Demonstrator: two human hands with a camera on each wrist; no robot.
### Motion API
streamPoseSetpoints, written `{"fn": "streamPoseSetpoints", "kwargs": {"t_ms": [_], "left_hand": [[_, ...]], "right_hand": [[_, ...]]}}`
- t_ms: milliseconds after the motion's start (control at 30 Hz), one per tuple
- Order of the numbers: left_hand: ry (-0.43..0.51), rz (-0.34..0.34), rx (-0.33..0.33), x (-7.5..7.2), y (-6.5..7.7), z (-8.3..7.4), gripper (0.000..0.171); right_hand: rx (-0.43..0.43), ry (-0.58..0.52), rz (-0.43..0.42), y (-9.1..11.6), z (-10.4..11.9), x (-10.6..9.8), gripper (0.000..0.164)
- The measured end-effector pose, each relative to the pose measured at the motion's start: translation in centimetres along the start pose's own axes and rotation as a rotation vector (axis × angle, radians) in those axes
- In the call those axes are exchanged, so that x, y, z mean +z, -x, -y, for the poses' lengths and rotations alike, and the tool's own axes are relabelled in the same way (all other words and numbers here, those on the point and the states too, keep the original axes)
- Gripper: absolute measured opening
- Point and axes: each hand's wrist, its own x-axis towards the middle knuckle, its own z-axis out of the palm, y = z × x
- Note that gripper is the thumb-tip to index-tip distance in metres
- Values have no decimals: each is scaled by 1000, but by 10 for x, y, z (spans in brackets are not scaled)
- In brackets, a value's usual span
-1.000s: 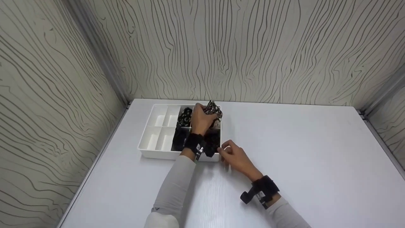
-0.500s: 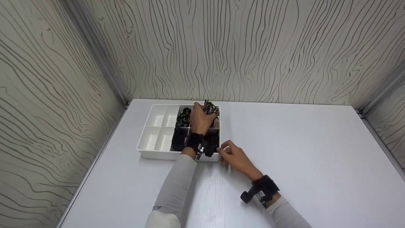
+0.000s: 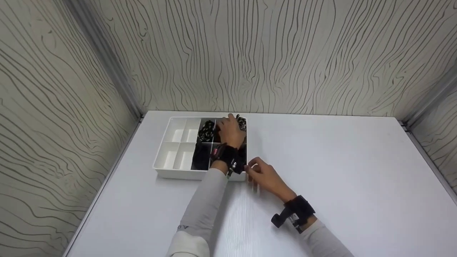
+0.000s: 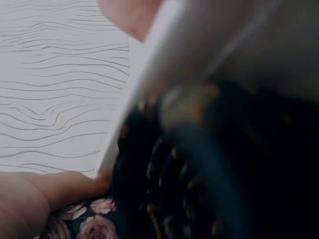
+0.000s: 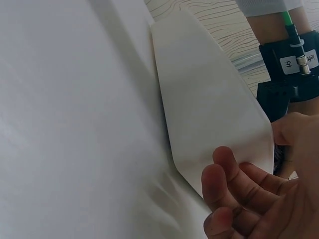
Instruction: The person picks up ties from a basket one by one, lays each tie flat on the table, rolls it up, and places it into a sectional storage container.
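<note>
In the head view my left hand reaches into the back right compartment of a white divided tray, its fingers spread over the fabric. A dark floral cloth shows beside the hand; pink roses on the cloth appear under the thumb in the left wrist view. Dark patterned fabric in rolled layers fills much of that view, blurred in part. My right hand holds the tray's front right corner. Its thumb lies at the rim and its fingers curl outside the wall.
A dark patterned bundle sits in the compartment left of my left hand, with black fabric in front of it. The tray's left compartments show bare white floors. A white table meets wood-patterned panels behind and at the sides.
My left hand has shifted slightly right and its fingers have spread. The floral cloth, which stood up from the compartment, now lies lower and further behind the hand. My right hand stays at the corner.
</note>
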Motion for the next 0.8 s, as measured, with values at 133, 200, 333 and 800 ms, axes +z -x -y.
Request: {"fn": "streamPoseSetpoints", "kwargs": {"t_ms": [133, 200, 333, 800], "left_hand": [[30, 46, 35, -2, 1, 4, 65], [58, 69, 40, -3, 2, 5, 60], [52, 55, 86, 0, 2, 12, 23], [69, 256, 321, -53, 18, 36, 65]], "right_hand": [[5, 10, -14, 0, 0, -2, 30], [9, 8, -16, 0, -1, -2, 31], [6, 0, -3, 0, -3, -1, 32], [-124, 467, -167, 47, 2, -62, 74]]}}
